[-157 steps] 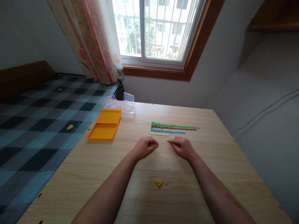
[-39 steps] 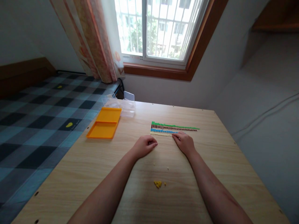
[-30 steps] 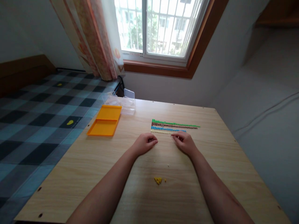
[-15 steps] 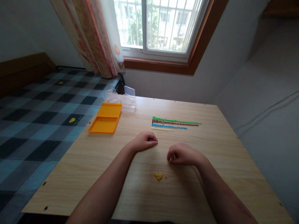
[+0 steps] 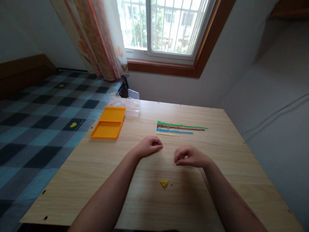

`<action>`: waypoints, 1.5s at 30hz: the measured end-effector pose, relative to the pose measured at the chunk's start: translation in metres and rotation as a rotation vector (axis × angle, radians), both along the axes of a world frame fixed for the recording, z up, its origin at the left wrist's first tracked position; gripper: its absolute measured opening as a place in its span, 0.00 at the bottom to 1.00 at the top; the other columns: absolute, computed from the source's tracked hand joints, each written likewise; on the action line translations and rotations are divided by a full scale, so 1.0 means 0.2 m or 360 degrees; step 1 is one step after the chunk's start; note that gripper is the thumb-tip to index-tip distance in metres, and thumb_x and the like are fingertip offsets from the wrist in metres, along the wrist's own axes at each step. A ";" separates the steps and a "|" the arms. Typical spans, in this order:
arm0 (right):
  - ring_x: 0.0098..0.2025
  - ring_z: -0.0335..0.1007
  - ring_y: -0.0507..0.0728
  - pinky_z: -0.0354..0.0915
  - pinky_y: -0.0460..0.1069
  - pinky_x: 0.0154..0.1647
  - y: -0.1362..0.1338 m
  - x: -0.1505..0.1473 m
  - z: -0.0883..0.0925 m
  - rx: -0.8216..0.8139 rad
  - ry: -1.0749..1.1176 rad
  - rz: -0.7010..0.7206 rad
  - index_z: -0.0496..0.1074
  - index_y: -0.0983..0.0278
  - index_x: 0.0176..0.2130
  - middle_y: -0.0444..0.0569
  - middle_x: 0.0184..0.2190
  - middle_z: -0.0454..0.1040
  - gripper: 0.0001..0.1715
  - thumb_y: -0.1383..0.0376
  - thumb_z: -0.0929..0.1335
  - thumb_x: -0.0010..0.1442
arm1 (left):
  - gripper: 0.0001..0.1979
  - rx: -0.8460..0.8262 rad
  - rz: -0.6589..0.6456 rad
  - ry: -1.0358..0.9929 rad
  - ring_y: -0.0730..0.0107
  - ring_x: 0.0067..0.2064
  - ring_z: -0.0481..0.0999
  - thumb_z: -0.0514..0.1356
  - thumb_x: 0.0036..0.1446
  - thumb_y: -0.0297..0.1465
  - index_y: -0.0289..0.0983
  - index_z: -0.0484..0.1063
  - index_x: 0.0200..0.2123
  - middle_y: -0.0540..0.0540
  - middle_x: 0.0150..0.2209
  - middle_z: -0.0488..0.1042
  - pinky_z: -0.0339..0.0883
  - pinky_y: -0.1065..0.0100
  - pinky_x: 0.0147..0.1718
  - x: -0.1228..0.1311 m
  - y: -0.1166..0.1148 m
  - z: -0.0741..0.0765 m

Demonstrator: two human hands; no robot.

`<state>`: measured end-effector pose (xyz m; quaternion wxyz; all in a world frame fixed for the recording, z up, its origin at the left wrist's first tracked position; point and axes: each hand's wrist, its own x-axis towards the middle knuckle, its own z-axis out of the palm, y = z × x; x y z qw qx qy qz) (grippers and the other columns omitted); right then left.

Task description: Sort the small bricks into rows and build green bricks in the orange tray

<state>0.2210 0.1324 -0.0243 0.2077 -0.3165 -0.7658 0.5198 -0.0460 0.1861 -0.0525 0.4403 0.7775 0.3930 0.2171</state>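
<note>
My left hand rests on the table with its fingers curled together, just in front of the rows of small pieces. What it holds, if anything, is hidden. To its right my right hand is closed, thumb and fingertips pinched together; anything between them is too small to make out. Beyond both hands lie tapering rows of tiny pieces: green, dark brown, blue and cream. One tiny cream piece lies between my arms. Closer to me sits a small yellow pile, with a single yellow piece beside it.
An open orange case lies at the table's left edge, with clear plastic boxes behind it. A bed with a checked cover stands to the left. A window and curtain are beyond the wooden table.
My right hand has moved slightly up and away from me, its fingers still pinched. My left hand stays almost in place. The pieces on the table look unchanged.
</note>
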 end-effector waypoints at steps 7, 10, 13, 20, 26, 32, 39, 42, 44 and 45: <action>0.34 0.72 0.54 0.66 0.47 0.35 0.00 0.01 0.02 0.0018 0.0041 -0.0018 0.81 0.63 0.33 0.48 0.32 0.80 0.11 0.57 0.73 0.61 | 0.10 0.0013 -0.0007 -0.0014 0.68 0.33 0.72 0.62 0.56 0.36 0.35 0.79 0.32 0.47 0.30 0.76 0.64 0.69 0.33 0.00 0.00 0.00; 0.34 0.73 0.54 0.66 0.47 0.35 0.00 0.04 0.06 0.0073 -0.0158 -0.0067 0.81 0.63 0.35 0.48 0.32 0.80 0.11 0.59 0.71 0.62 | 0.11 -0.0001 0.0019 -0.0019 0.68 0.33 0.72 0.62 0.56 0.36 0.34 0.79 0.32 0.47 0.31 0.76 0.64 0.69 0.33 0.00 0.00 0.00; 0.32 0.73 0.55 0.64 0.47 0.33 0.01 0.06 0.08 0.0246 -0.0580 -0.0199 0.82 0.61 0.34 0.47 0.31 0.81 0.09 0.63 0.69 0.61 | 0.11 -0.0038 0.0041 -0.0024 0.68 0.33 0.72 0.62 0.57 0.36 0.34 0.79 0.33 0.47 0.31 0.76 0.64 0.69 0.32 -0.01 0.00 0.00; 0.25 0.70 0.54 0.54 0.48 0.26 0.05 0.06 0.03 0.0550 -0.1265 -0.0508 0.80 0.59 0.23 0.47 0.24 0.80 0.13 0.71 0.68 0.50 | 0.10 -0.0013 0.0052 -0.0045 0.67 0.35 0.74 0.62 0.56 0.35 0.35 0.79 0.33 0.46 0.32 0.78 0.65 0.69 0.34 -0.01 0.00 -0.01; 0.32 0.75 0.56 0.61 0.48 0.32 0.04 0.06 0.01 0.0674 -0.1176 -0.0507 0.82 0.58 0.28 0.48 0.30 0.82 0.13 0.69 0.67 0.56 | 0.10 0.0003 0.0072 -0.0038 0.65 0.36 0.75 0.61 0.57 0.35 0.35 0.79 0.33 0.45 0.34 0.79 0.66 0.67 0.35 -0.01 0.00 -0.01; 0.37 0.77 0.57 0.66 0.49 0.40 0.00 0.18 -0.07 0.0637 -0.0939 -0.0576 0.83 0.59 0.37 0.49 0.35 0.83 0.13 0.67 0.67 0.62 | 0.10 0.0003 0.0065 -0.0040 0.66 0.36 0.75 0.61 0.57 0.35 0.35 0.79 0.33 0.45 0.33 0.79 0.66 0.67 0.35 -0.01 0.01 -0.02; 0.38 0.76 0.57 0.68 0.50 0.42 -0.05 0.17 -0.17 0.0656 -0.0781 -0.0730 0.82 0.60 0.40 0.50 0.37 0.82 0.11 0.62 0.69 0.64 | 0.10 0.0022 0.0073 -0.0028 0.65 0.37 0.76 0.61 0.57 0.35 0.35 0.80 0.34 0.45 0.34 0.79 0.67 0.67 0.36 -0.01 0.01 -0.02; 0.38 0.77 0.57 0.68 0.50 0.43 -0.05 0.15 -0.19 0.0687 -0.0807 -0.0744 0.82 0.60 0.38 0.49 0.36 0.82 0.11 0.63 0.68 0.64 | 0.10 0.0034 0.0080 -0.0022 0.66 0.36 0.75 0.61 0.57 0.35 0.36 0.80 0.34 0.46 0.34 0.79 0.66 0.68 0.36 -0.01 0.01 -0.01; 0.38 0.76 0.57 0.67 0.49 0.42 -0.04 0.14 -0.19 0.0701 -0.0814 -0.0748 0.82 0.60 0.37 0.49 0.36 0.82 0.11 0.64 0.68 0.64 | 0.10 0.0034 0.0082 -0.0017 0.66 0.36 0.75 0.61 0.57 0.34 0.36 0.80 0.33 0.46 0.34 0.79 0.66 0.68 0.36 -0.01 0.00 -0.01; 0.37 0.76 0.57 0.67 0.49 0.42 -0.03 0.14 -0.19 0.0710 -0.0821 -0.0752 0.82 0.60 0.37 0.49 0.35 0.81 0.11 0.65 0.67 0.64 | 0.10 0.0032 0.0083 -0.0018 0.66 0.36 0.75 0.61 0.57 0.34 0.36 0.80 0.33 0.46 0.34 0.79 0.66 0.68 0.36 -0.01 0.00 -0.01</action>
